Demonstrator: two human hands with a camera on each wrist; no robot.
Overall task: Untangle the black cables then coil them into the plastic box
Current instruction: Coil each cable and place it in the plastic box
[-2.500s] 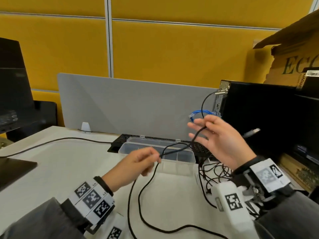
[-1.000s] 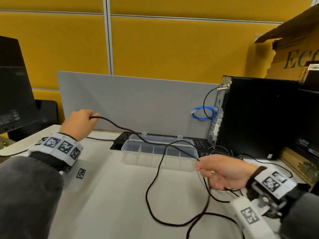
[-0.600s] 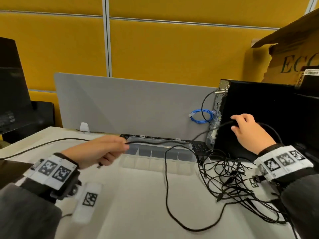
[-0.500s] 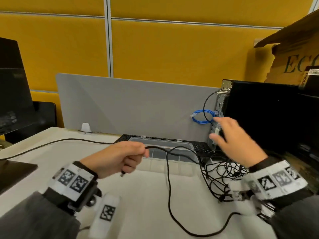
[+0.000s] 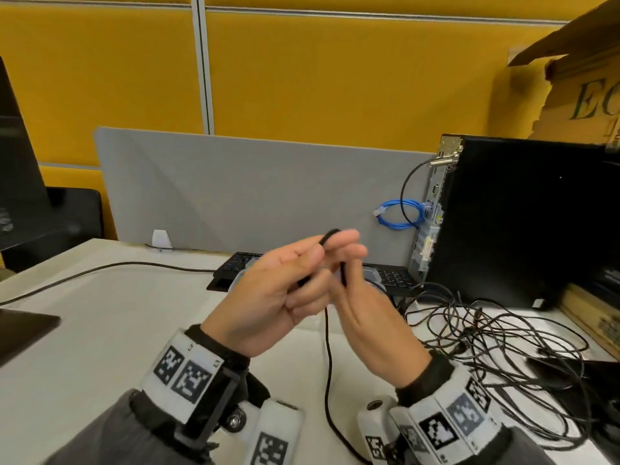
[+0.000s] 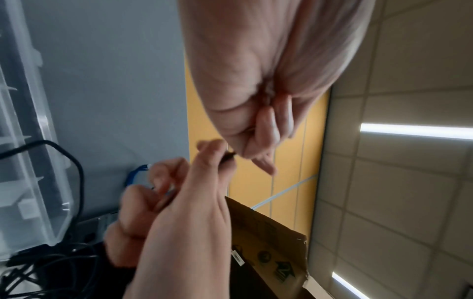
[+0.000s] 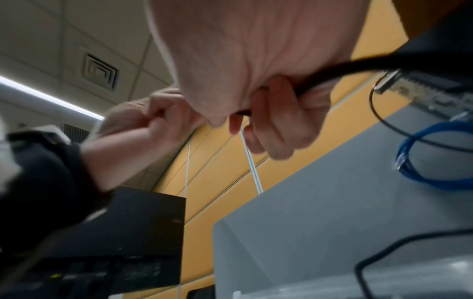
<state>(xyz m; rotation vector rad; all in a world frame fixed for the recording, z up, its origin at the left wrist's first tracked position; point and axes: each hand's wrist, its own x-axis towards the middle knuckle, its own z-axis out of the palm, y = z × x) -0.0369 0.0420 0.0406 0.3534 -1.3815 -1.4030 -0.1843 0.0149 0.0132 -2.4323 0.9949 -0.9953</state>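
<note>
A: Where are the hands, taking the clear plastic compartment box (image 6: 38, 141) as the mark?

B: Both are raised in front of it, close together, hiding most of it in the head view. The left hand (image 5: 268, 297) pinches a thin black cable (image 5: 327, 364) between thumb and fingers (image 5: 315, 255), and a short bend of it sticks up above them.

A: And the right hand (image 5: 369, 317)?

B: Its fingers (image 5: 349, 253) curl round the same cable just beside the left hand's pinch. The right wrist view shows the cable running through that closed grip.

A: Where does the cable go from there?

B: It hangs down between the hands to the white tabletop (image 5: 100, 330) in front of the box and curves on toward the person.

A: The other cables?

B: A loose tangle of black cables (image 5: 503, 347) lies on the tabletop to the right of the box. One black strand loops over the box's end wall in the left wrist view.

A: What else stands near the box?

B: A black keyboard (image 5: 235, 266) lies just behind it, with a grey divider panel (image 5: 251, 189) behind that. A black computer tower (image 5: 520, 223) stands to the box's right, and a coiled blue cable (image 5: 399, 216) hangs at the tower's rear.
</note>
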